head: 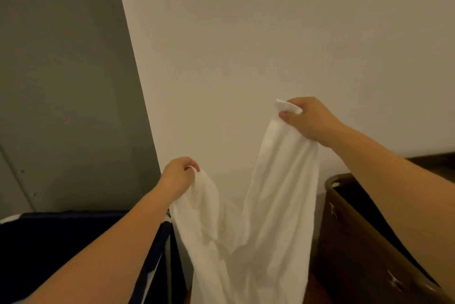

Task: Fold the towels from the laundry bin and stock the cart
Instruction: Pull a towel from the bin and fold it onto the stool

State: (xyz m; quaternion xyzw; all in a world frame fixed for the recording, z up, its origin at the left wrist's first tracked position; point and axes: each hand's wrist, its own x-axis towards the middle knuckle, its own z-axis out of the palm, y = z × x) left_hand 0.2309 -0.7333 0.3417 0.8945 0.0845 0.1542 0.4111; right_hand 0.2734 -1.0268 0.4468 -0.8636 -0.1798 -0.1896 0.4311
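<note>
A white towel (pixel 256 225) hangs in the air in front of a pale wall, sagging in a V between my two hands. My left hand (pixel 177 175) pinches one upper corner, low and to the left. My right hand (pixel 305 119) grips the other corner, higher and to the right, with a small tip of cloth sticking out past the thumb. The towel's lower part runs out of the bottom of the view.
A dark blue fabric container (pixel 61 237) sits at the lower left under my left forearm. A dark brown bin (pixel 349 237) with metal fittings stands at the lower right beneath my right forearm. A grey door or panel (pixel 61 82) fills the left; the pale wall (pixel 270 33) is straight ahead.
</note>
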